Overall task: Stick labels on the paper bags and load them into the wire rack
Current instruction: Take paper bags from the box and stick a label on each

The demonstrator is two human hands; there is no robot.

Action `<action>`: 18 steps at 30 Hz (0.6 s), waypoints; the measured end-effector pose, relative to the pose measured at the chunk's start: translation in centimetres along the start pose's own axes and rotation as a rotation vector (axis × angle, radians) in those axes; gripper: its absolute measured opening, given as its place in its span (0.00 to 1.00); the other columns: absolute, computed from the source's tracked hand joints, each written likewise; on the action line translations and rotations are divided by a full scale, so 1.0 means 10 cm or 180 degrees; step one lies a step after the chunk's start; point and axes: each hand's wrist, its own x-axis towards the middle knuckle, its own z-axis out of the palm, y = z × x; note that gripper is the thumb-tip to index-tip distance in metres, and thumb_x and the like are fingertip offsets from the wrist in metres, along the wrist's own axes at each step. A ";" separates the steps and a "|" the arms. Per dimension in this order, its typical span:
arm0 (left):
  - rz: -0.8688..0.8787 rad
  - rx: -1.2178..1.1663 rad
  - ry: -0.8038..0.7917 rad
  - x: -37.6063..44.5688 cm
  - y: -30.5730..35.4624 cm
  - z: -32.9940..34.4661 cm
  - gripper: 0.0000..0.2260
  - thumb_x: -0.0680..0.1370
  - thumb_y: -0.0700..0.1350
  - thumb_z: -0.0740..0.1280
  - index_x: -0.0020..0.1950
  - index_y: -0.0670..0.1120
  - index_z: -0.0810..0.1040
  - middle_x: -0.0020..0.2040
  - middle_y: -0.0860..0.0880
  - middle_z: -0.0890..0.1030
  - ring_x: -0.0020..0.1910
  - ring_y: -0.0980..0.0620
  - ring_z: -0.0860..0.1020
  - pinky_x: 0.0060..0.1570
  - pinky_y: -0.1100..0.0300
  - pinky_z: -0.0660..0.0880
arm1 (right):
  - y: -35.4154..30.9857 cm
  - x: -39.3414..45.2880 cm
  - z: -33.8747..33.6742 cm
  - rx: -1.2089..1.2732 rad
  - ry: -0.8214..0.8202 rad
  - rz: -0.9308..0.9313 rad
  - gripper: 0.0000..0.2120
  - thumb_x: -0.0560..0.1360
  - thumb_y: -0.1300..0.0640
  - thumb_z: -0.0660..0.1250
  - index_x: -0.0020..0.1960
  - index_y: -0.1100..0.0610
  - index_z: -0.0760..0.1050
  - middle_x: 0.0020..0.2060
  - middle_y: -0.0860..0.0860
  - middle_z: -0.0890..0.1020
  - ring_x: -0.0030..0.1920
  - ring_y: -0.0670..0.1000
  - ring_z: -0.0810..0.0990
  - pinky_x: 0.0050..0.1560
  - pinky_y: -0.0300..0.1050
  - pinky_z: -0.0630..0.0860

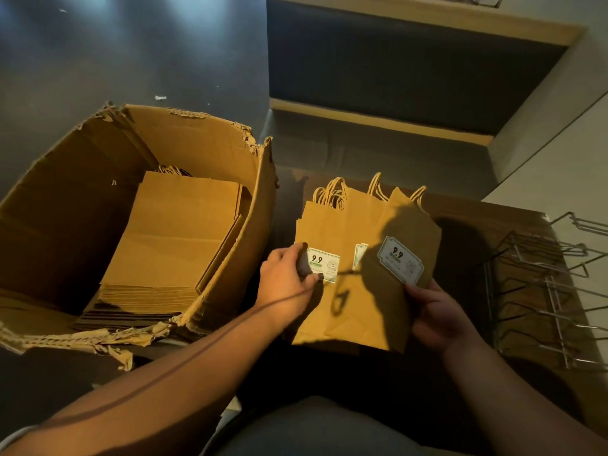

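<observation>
Head view. Labelled paper bags (332, 232) lie fanned flat on dark wooden table (460, 212), long axes running near to far, twine handles pointing far. Left hand (286, 278), fingers curled, grips the leftmost bag at its label (324, 263). Right hand (437, 314) pinches the near edge of the top bag (404, 225), which is tilted rightward, its label (399, 260) facing up. Wire rack (543, 291) sits right of the bags. Torn cardboard box (230, 205) at left holds a flat stack of unlabelled bags (171, 232).

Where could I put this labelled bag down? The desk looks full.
Bare brown tabletop shows between the labelled bags and the wire rack. The cardboard box crowds the left, holding a stack of unlabelled bags.
</observation>
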 end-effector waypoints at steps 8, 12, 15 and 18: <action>-0.0722 -0.3103 -0.1695 -0.39 0.50 -0.20 0.07 0.80 0.44 0.68 0.56 0.50 0.81 0.45 0.52 0.86 0.46 0.52 0.84 0.45 0.58 0.81 | 0.09 -0.02 0.23 -0.0097 -0.0269 0.0085 0.19 0.78 0.68 0.59 0.61 0.49 0.76 0.50 0.55 0.86 0.50 0.58 0.85 0.46 0.60 0.80; -0.1391 -0.4277 -0.2304 -0.44 0.55 -0.24 0.09 0.82 0.47 0.62 0.54 0.45 0.79 0.44 0.45 0.82 0.44 0.47 0.80 0.50 0.51 0.76 | 0.09 0.00 0.36 -0.0646 -0.0326 0.0005 0.20 0.78 0.67 0.60 0.61 0.47 0.77 0.58 0.53 0.83 0.59 0.59 0.80 0.51 0.63 0.77; -0.1233 -0.4475 -0.1831 -0.42 0.58 -0.26 0.09 0.78 0.47 0.66 0.51 0.44 0.83 0.43 0.45 0.83 0.43 0.48 0.81 0.48 0.52 0.77 | 0.05 0.02 0.37 -0.0660 -0.0308 0.0055 0.21 0.77 0.67 0.60 0.62 0.47 0.77 0.57 0.54 0.84 0.58 0.60 0.81 0.52 0.65 0.76; -0.1159 -0.4167 -0.1156 -0.29 0.51 -0.27 0.17 0.78 0.46 0.67 0.66 0.44 0.77 0.51 0.46 0.83 0.44 0.49 0.82 0.39 0.55 0.79 | -0.03 -0.02 0.34 -0.0121 -0.0201 0.0190 0.24 0.71 0.65 0.61 0.64 0.50 0.76 0.57 0.58 0.83 0.58 0.62 0.80 0.55 0.64 0.75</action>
